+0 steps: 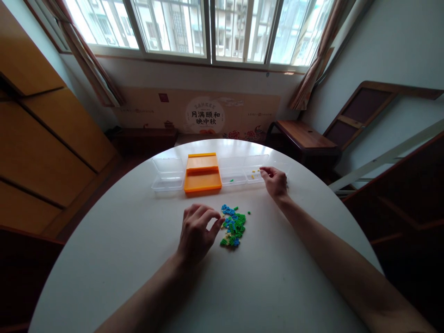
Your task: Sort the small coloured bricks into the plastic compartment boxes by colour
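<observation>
A loose pile of small toy building bricks (235,225), green, blue and pale yellow, lies on the white round table (156,259). My left hand (197,229) is at the pile's left edge, thumb and forefinger pinched together; whatever is between them is too small to make out. Farther off, my right hand (275,181) hangs over a clear plastic box (250,179) holding a few yellow bricks. Its fingertips are closed on a small yellow brick (258,170). The clear box (234,178) to its left holds one green brick (231,180).
An open orange box (203,190) stands left of those boxes, with another open clear box (167,188) beyond it. A single green brick (249,212) lies right of the pile. Some grey bits (287,182) show partly behind my right hand. A wooden bench (305,134) stands behind the table.
</observation>
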The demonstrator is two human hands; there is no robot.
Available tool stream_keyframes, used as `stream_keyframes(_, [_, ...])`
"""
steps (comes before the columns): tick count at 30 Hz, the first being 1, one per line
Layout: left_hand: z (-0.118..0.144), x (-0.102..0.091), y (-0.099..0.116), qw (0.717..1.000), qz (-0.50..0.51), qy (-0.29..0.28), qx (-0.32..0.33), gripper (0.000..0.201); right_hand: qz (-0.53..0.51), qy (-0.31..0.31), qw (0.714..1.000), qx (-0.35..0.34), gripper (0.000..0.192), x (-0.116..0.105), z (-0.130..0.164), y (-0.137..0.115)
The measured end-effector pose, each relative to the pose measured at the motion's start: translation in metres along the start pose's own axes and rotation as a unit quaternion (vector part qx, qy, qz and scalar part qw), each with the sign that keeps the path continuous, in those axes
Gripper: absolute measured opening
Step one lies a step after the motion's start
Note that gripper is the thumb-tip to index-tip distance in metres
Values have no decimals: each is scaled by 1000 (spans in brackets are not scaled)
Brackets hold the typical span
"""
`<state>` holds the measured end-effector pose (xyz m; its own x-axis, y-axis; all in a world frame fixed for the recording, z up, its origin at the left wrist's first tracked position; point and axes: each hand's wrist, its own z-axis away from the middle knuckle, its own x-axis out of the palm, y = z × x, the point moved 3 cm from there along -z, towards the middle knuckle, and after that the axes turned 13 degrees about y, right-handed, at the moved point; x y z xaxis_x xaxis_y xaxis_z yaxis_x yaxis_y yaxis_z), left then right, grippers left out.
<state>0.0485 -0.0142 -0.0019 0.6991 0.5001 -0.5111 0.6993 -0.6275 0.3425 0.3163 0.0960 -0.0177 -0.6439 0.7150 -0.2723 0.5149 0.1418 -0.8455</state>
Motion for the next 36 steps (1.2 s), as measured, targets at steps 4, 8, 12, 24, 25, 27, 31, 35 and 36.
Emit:
stream_keyframes(4, [-2, 0, 2, 1000, -2, -2, -5, 13, -25, -1, 1000, -19, 31, -5, 4, -11])
stream_keyframes(8, [-1, 3, -1, 999, -21, -19, -31, 9, -38, -33, 998, -39, 28, -7, 17, -18])
stream_keyframes(12, [1, 8, -4, 996, -48, -58, -47, 20, -58, -89, 993, -43, 25, -6, 36, -20])
stream_keyframes(24, [0, 15, -5, 984, -67, -144, -78, 16, -63, -197, 961, -181, 14, -7, 78, -41])
stream_keyframes(25, [0, 15, -5, 985, -66, -141, -78, 15, -63, -198, 960, -188, 14, -8, 79, -42])
stream_keyframes(27, [0, 15, -5, 985, -65, -136, -81, 14, -65, -199, 958, -195, 14, -9, 80, -44])
stream_keyframes(31, [-1, 15, -4, 984, -66, -139, -88, 13, -71, -214, 954, -200, 13, -10, 85, -48])
stream_keyframes(35, [-2, 14, -4, 983, -68, -147, -90, 14, -74, -255, 941, -208, 14, -8, 94, -50])
stream_keyframes(36, [-2, 14, -3, 983, -67, -147, -89, 14, -75, -267, 936, -217, 14, -7, 96, -51])
